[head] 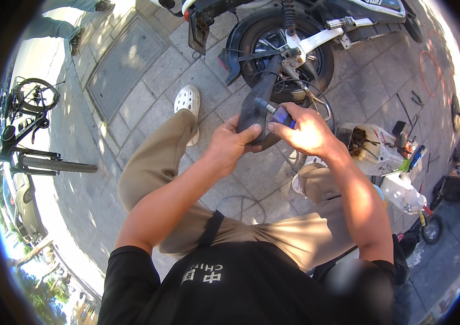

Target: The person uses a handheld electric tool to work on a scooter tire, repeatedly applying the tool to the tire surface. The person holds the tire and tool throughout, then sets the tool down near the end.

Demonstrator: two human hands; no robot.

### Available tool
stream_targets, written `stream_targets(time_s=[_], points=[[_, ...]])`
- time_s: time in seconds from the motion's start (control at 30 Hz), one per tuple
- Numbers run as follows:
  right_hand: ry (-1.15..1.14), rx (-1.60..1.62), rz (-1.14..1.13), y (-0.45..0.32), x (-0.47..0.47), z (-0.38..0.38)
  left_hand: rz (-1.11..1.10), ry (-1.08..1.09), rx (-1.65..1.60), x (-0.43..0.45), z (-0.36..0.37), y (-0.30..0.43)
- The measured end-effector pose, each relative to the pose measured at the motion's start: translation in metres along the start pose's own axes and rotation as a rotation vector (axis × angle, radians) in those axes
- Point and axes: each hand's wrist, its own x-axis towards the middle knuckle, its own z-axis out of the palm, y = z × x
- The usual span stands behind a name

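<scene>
A black rubber inner tube (253, 109) stretches from beside the scooter's wheel (287, 53) towards me. My left hand (234, 144) grips its near part, with the thumb on top and the fingers underneath. In my right hand (305, 128) is a small purple-bodied tool (282, 117) with a metal neck and a blue-grey tip. The tip lies over or against the tube's right side; whether it touches cannot be told. My right fingers cover part of the tool's body. White frame parts and a coil spring stand in front of the wheel.
Right of my right arm are a cut plastic container (370, 160) with tools and a white plastic jug (402, 193). Pliers (417, 98) and an orange hose (431, 77) lie on the paving. A bicycle (31, 122) stands far left; another person's legs (51, 29) are upper left.
</scene>
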Motion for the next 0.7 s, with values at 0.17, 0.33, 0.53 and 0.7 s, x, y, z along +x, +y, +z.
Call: stream_targets(time_s=[0.17,0.33,0.53,0.7], points=[[-0.029,0.067,0.050,-0.0010,-0.0004,0.0028,0.011,0.006,0.002,-0.0003,0.0038,0.0006],[-0.040,-0.014,0.095,-0.0013,0.0035,0.0020,-0.021,0.039,-0.014,0.0003,0.0057,0.0020],[-0.037,-0.112,0.104,-0.0024,0.0059,0.0078,-0.056,0.079,-0.088,-0.0002,0.0026,-0.0006],[-0.035,-0.137,0.119,-0.0028,0.0072,0.0077,-0.034,0.065,-0.095,0.0070,0.0003,-0.0050]])
